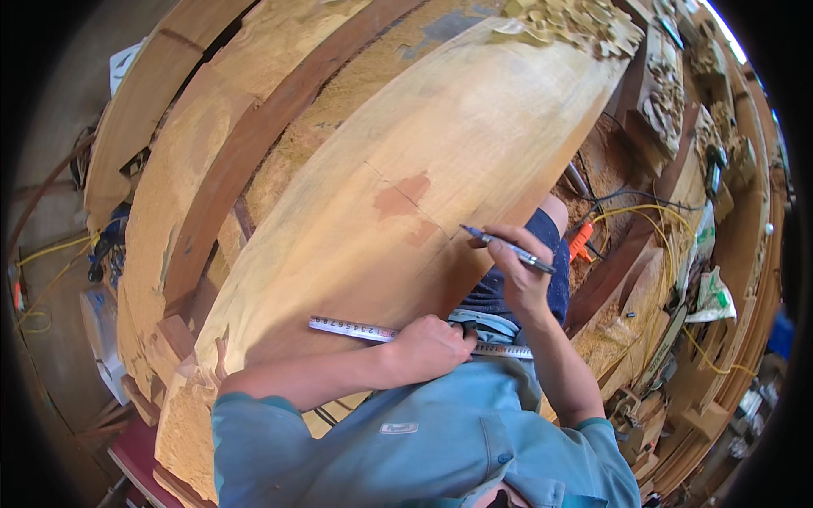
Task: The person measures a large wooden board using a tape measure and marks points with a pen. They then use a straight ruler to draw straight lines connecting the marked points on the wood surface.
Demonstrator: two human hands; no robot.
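"Wooden panel (461, 118): where, how far along?"

"Head view: before you, near-left to far-right. Thin dark line (413, 201) crosses it; drawn or cracked, can't tell. What's left: unclear."

"Grip?"

"Your right hand (517, 269) pinches a pen (529, 257), tip near the line; your left hand (428, 350) clasps a tape measure (356, 328)."

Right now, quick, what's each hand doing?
Left hand: closed, holding a measuring tape.
Right hand: closed around a pen, tip toward the board.
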